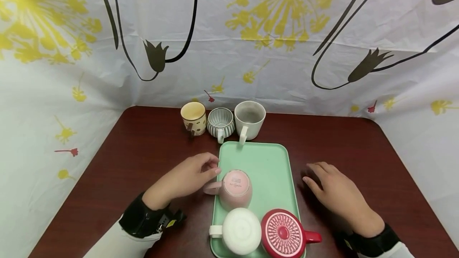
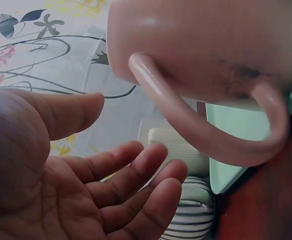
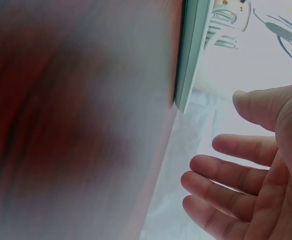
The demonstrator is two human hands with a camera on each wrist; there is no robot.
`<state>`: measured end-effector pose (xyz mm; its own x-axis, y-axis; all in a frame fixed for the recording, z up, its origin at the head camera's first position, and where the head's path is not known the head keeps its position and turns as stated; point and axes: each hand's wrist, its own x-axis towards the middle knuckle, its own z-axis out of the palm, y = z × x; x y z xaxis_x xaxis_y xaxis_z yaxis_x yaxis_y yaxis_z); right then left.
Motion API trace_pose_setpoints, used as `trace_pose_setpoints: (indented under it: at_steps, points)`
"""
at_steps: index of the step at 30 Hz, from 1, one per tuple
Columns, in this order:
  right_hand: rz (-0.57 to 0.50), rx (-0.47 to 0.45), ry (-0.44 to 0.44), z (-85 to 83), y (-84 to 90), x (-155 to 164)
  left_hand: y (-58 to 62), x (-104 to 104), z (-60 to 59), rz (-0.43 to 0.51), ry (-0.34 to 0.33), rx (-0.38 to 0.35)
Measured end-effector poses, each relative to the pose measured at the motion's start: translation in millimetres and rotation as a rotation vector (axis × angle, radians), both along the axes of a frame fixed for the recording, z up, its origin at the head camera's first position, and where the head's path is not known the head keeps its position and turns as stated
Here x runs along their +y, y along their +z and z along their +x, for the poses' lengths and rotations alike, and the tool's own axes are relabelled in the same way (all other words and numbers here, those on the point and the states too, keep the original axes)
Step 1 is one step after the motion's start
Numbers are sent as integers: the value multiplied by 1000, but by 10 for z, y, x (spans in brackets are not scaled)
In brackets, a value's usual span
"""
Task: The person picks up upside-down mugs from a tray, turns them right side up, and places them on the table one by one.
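Observation:
Upside down on a green tray [image 1: 259,162] stands a pink mug [image 1: 236,190], its handle [image 2: 186,120] pointing left past the tray's rim. My left hand [image 1: 190,176] hovers beside that handle with relaxed, slightly bent fingers and holds nothing; the left wrist view shows space between the fingers and the mug. Nearer to me on the tray are an upturned white mug [image 1: 242,231], handle to the left, and an upturned red mug [image 1: 283,234], handle to the right. My right hand [image 1: 333,190] is over the table right of the tray, fingers loosely extended, holding nothing.
Behind the tray stand three upright cups: a yellow spotted mug [image 1: 194,118], a grey striped cup [image 1: 220,124] and a larger white mug [image 1: 250,118]. The dark red-brown table [image 1: 154,150] ends at a patterned white curtain [image 1: 215,31] at the back and sides.

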<state>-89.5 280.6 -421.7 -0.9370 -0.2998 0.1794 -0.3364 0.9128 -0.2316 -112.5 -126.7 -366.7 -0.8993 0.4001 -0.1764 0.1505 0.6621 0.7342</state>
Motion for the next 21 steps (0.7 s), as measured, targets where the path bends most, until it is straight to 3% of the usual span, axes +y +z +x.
trace_pose_setpoints:
  at_steps: [11, 17, 21]
  points:
    - [0, -16, -8, 6, -10, 19, -90, -79, 146, 17, -74, -36]
    - [-2, -27, -13, 9, -8, 29, -123, -113, 169, -15, -152, 1]
    - [2, -17, -9, 2, -11, 34, -150, -111, 175, -18, -169, 26]
